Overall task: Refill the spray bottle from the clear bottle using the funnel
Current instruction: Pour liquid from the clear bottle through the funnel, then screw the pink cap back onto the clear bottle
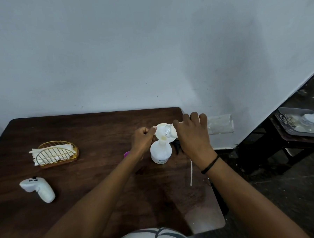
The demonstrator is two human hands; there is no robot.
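Pour: we tip the clear bottle (219, 124), right hand (193, 135) clamped round it.
Funnel (162, 135): left hand (143, 137) fingers pinch its rim, seated in the spray bottle (160, 152).
Left: finish, recap.

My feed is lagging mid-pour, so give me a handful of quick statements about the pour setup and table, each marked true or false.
1. The right hand holds the clear bottle tipped on its side, mouth over the funnel. True.
2. The funnel sits in the neck of the white spray bottle. True.
3. The left hand rests flat on the table, away from the funnel. False: it is at the funnel's rim, fingers touching it.
4. The napkin holder lies right of the spray bottle. False: it stands to its left.
5. The clear bottle looks full. False: it looks nearly empty.
6. A white controller lies on the table's near left. True.
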